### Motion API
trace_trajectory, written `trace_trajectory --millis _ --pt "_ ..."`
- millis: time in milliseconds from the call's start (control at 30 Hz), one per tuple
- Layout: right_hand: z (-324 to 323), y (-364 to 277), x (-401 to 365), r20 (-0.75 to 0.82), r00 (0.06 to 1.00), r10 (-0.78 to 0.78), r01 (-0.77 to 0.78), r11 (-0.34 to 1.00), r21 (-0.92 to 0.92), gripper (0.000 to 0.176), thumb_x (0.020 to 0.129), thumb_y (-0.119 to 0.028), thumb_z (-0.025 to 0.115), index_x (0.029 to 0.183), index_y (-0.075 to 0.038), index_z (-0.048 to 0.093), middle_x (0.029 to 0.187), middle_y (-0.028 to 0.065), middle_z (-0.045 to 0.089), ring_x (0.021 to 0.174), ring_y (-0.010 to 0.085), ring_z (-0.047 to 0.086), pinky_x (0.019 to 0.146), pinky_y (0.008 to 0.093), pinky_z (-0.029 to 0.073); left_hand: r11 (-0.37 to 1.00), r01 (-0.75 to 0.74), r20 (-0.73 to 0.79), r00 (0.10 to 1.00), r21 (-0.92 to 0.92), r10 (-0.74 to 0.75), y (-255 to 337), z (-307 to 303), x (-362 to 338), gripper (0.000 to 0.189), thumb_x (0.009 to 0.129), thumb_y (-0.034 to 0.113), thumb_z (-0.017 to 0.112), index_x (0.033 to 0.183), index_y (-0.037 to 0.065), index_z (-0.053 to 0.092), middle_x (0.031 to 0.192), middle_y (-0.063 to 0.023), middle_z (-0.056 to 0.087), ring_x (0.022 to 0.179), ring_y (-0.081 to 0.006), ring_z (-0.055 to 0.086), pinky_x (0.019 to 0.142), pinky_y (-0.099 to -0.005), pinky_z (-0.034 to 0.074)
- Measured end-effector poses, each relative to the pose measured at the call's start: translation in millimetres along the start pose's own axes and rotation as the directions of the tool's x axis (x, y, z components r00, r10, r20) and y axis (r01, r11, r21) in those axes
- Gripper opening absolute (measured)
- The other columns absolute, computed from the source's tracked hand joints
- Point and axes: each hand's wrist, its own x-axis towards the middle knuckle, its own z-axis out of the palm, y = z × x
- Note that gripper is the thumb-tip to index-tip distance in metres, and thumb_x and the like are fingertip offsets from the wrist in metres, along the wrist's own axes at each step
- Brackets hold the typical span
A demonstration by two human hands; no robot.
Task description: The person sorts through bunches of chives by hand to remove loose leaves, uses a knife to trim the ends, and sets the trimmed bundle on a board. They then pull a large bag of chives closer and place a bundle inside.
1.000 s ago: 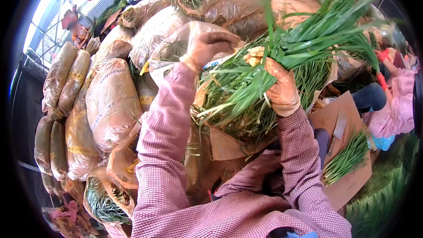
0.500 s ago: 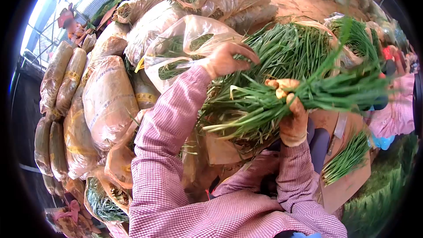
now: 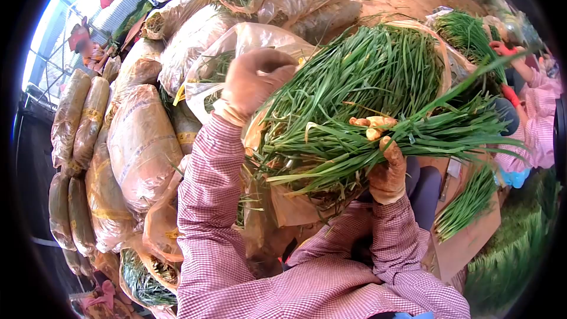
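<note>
My right hand [image 3: 388, 171], in a stained work glove, grips a bunch of chives [image 3: 437, 133] over my lap, its fingers wrapped round the middle of the stalks. The long green leaves spread to the right and pale stems point left. My gloved left hand [image 3: 257, 80] is raised left of the bunch, with the fingers curled in; whether anything sits between them is hidden. Behind both hands lies a large heap of loose chives [image 3: 378, 71], partly inside an opened clear plastic bag [image 3: 251, 36].
Stuffed plastic sacks [image 3: 144, 147] are stacked along the left and back. At right, a knife [image 3: 452, 171] and a small chive bundle [image 3: 466, 210] lie on a board [image 3: 466, 254]. A co-worker's red-gloved hand [image 3: 504, 48] is near another chive pile [image 3: 469, 35].
My left hand has drawn back left, away from the heap, and its fingers have curled in more. My right hand keeps its hold on the chives, whose leaves swing less now.
</note>
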Motion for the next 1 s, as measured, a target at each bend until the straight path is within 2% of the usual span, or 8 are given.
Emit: trace_trajectory --millis 233,433,533,667,700,833,900,1000 --pt "11.5 -4.2 1.8 0.003 1.0 -0.027 0.027 0.998 -0.065 0.034 0.083 -0.015 0.067 0.113 -0.003 0.056 0.11 0.0182 0.064 0.102 0.0268 0.062 0.092 0.0396 0.049 0.684 0.016 0.426 0.772 0.729 -0.472 21.2 44.4 13.6 0.069 0.074 0.065 0.064 0.088 -0.002 0.07 0.078 -0.0212 0.066 0.077 -0.031 0.066 0.073 -0.0405 0.05" --pt "23.1 -10.3 8.4 -0.016 1.0 -0.012 0.011 0.999 -0.037 0.037 0.084 -0.016 0.066 0.116 0.001 0.057 0.109 0.0148 0.064 0.102 0.0237 0.062 0.093 0.0373 0.048 0.829 0.163 0.244 0.91 0.534 -0.336 4.9 42.4 19.4 0.037 0.081 0.033 0.071 0.096 0.0 0.071 0.088 -0.0155 0.07 0.081 -0.0253 0.067 0.077 -0.0345 0.052" --pt "27.7 -3.4 18.9 -0.036 0.999 -0.025 0.025 1.0 0.004 0.039 0.086 -0.014 0.064 0.119 0.004 0.056 0.108 0.0133 0.065 0.101 0.0214 0.062 0.09 0.0347 0.05 0.902 0.228 0.119 0.973 -0.367 -0.198 9.0 26.5 2.7 0.021 0.09 0.014 0.065 0.104 -0.001 0.069 0.092 -0.0074 0.071 0.079 -0.0125 0.063 0.074 -0.0262 0.051" --pt "24.5 3.2 42.4 -0.119 0.992 0.051 -0.062 0.994 -0.086 0.037 0.087 -0.013 0.065 0.119 0.003 0.057 0.109 0.0097 0.065 0.102 0.018 0.061 0.091 0.0342 0.048 0.903 0.14 0.247 0.968 -0.406 -0.039 2.8 44.5 -16.0 0.036 0.092 0.026 0.063 0.117 0.0 0.063 0.102 -0.0062 0.068 0.091 -0.0138 0.06 0.086 -0.0297 0.046" --pt "20.4 6.4 49.3 -0.155 0.986 0.054 -0.072 0.991 -0.11 0.039 0.087 -0.014 0.066 0.12 0.003 0.056 0.111 0.0086 0.064 0.105 0.0176 0.06 0.094 0.0346 0.047 0.971 0.217 0.289 0.94 -0.098 -0.18 12.4 39.2 -18.6 0.047 0.095 0.039 0.057 0.122 0.0 0.059 0.106 -0.0057 0.064 0.096 -0.0139 0.056 0.088 -0.0287 0.043" --pt "41.5 -13.6 51.8 -0.109 0.994 -0.011 -0.037 0.904 -0.425 0.036 0.087 -0.017 0.068 0.117 0.001 0.06 0.107 0.0048 0.065 0.094 0.0131 0.059 0.087 0.0269 0.045 1.0 0.018 0.452 0.892 -0.006 -0.013 49.6 46.3 -21.5 0.063 0.096 0.054 0.043 0.12 -0.003 0.055 0.106 -0.0122 0.06 0.1 -0.0207 0.054 0.089 -0.0324 0.041" --pt "33.3 -12.2 56.8 0.021 0.997 -0.078 0.079 0.89 -0.448 0.036 0.089 -0.022 0.067 0.118 -0.001 0.059 0.111 0.0032 0.063 0.098 0.0124 0.055 0.088 0.0268 0.043 0.969 0.054 0.445 0.881 0.241 -0.16 41.9 58.1 -18.5 0.068 0.096 0.057 0.042 0.122 -0.005 0.053 0.111 -0.0182 0.06 0.107 -0.0266 0.055 0.093 -0.0336 0.04" --pt "23.5 -20.9 57.4 0.172 0.984 -0.033 0.106 0.894 -0.435 0.039 0.09 -0.021 0.066 0.122 -0.002 0.056 0.116 0.0045 0.061 0.103 0.0129 0.054 0.091 0.0284 0.043 0.964 -0.177 0.459 0.886 0.196 0.069 48.3 64.6 -25.2 0.076 0.093 0.056 0.049 0.137 -0.005 0.037 0.13 -0.0235 0.051 0.123 -0.0309 0.049 0.102 -0.0359 0.036"
